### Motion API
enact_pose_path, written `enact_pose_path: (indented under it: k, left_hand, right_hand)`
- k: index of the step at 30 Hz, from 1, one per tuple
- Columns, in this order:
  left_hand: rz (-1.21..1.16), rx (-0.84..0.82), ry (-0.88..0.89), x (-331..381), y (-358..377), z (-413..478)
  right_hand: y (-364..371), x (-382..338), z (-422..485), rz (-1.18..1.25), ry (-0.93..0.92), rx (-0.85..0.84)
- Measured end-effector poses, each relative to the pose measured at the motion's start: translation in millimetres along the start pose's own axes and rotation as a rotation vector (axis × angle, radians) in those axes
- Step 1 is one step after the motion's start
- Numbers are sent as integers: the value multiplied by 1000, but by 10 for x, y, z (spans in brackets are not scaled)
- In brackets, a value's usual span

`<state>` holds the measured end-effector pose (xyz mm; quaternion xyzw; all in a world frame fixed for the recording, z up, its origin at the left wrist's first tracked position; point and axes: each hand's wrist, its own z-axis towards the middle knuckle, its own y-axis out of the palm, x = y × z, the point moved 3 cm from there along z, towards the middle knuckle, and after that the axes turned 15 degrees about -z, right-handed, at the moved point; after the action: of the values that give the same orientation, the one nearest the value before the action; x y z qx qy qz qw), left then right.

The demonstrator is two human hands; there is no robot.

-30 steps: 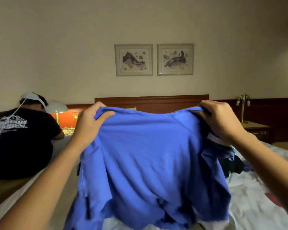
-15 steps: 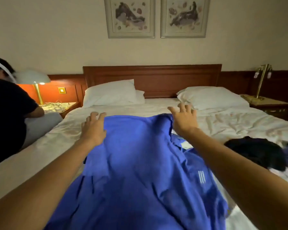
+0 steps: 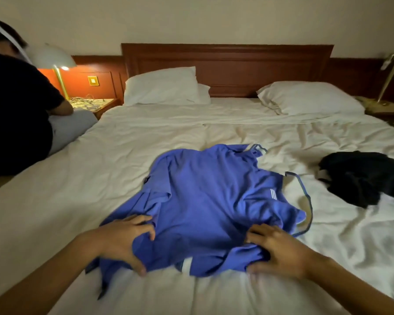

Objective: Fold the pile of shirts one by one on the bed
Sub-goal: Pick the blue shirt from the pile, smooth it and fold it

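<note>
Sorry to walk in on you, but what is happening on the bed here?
A person is folding shirts on the bed. A blue shirt lies spread but rumpled on it, collar toward the headboard. The left hand and right hand each grip bunched fabric at its near hem. No fold is made yet. A dark pile of clothes waits to the right, and another person is at the left.

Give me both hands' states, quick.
Left hand: grips the blue shirt at its near edge.
Right hand: grips the same shirt's near edge.
</note>
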<state>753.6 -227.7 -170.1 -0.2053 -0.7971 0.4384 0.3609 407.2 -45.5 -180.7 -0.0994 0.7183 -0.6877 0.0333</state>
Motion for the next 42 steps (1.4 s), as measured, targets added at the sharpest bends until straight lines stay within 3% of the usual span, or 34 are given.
enact_pose_path:
  k: [2, 5, 6, 9, 11, 16, 19, 22, 28, 32, 35, 38, 42]
  left_hand:
    - [133, 32, 26, 66, 13, -53]
    - [325, 203, 196, 268, 5, -32]
    - [271, 269, 222, 348, -33, -37]
    - [-244, 647, 162, 511, -393, -163]
    - [-465, 870, 127, 602, -717, -310]
    - [-450, 1022, 171, 1050, -1387, -692]
    - [-224, 1023, 122, 1239, -1515, -848]
    - [-83, 983, 7, 1298, -1497, -955]
    - [-320, 1077, 123, 1243, -1447, -1125]
    - [-376, 919, 175, 1349, -1075, -1094]
    - [-378, 734, 186, 1349, -642, -1062]
    - [-218, 665, 115, 1193, -302, -1118]
    - [-105, 752, 91, 914, -139, -1321]
  right_hand:
    - [-98, 51, -39, -15, 17, 62]
    - [-348, 208, -108, 176, 138, 161]
    - [-470, 284, -137, 210, 185, 201]
    - [-900, 505, -288, 210, 252, 353]
    - [-1224, 604, -432, 190, 260, 419]
    - [-1990, 800, -744, 104, 367, 552]
    - [-2158, 918, -913, -7, 522, 551]
    - [-2141, 838, -1014, -85, 476, 462]
    - [-2151, 549, -1193, -202, 482, -41]
    - [-1794, -278, -915, 107, 406, 127]
    - [-949, -976, -656, 337, 396, 32]
    - [-149, -1336, -601, 203, 524, -27]
    - [-1, -1232, -593, 12, 568, 195]
